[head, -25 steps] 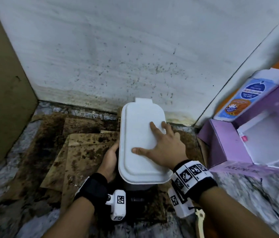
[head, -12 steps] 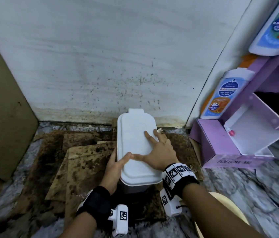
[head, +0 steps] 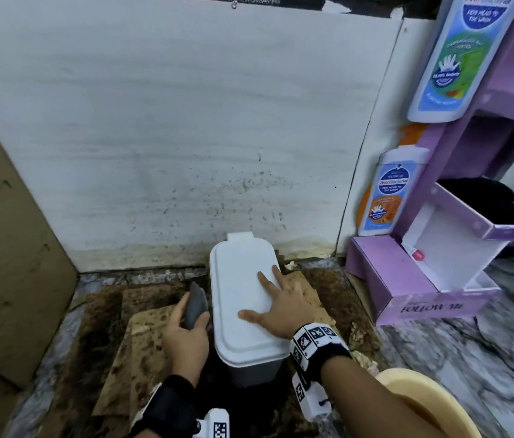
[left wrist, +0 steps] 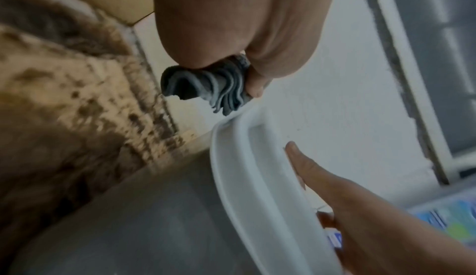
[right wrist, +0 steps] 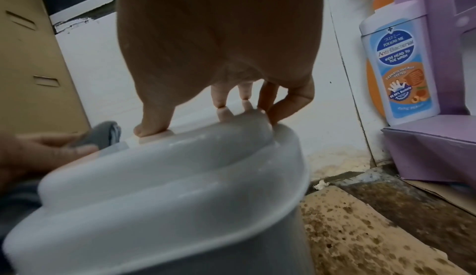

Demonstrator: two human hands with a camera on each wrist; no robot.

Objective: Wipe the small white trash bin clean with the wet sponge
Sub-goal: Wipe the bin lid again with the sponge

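Note:
The small white trash bin stands on the stained floor close to the white wall, its flat lid closed. My right hand lies flat on the lid with fingers spread, thumb pointing left. My left hand is beside the bin's left side and grips a grey folded sponge cloth. In the left wrist view the grey sponge cloth sits just above the lid's rim, squeezed between fingers and palm. Whether it touches the rim I cannot tell.
Stained brown cardboard covers the floor under and left of the bin. A purple display stand with printed bottles is at the right. A tan cardboard panel is at the left. A cream basin rim shows at bottom right.
My left hand left the lid's edge and now holds the grey sponge cloth up beside the bin. The head view has tilted upward. The right hand stays on the lid.

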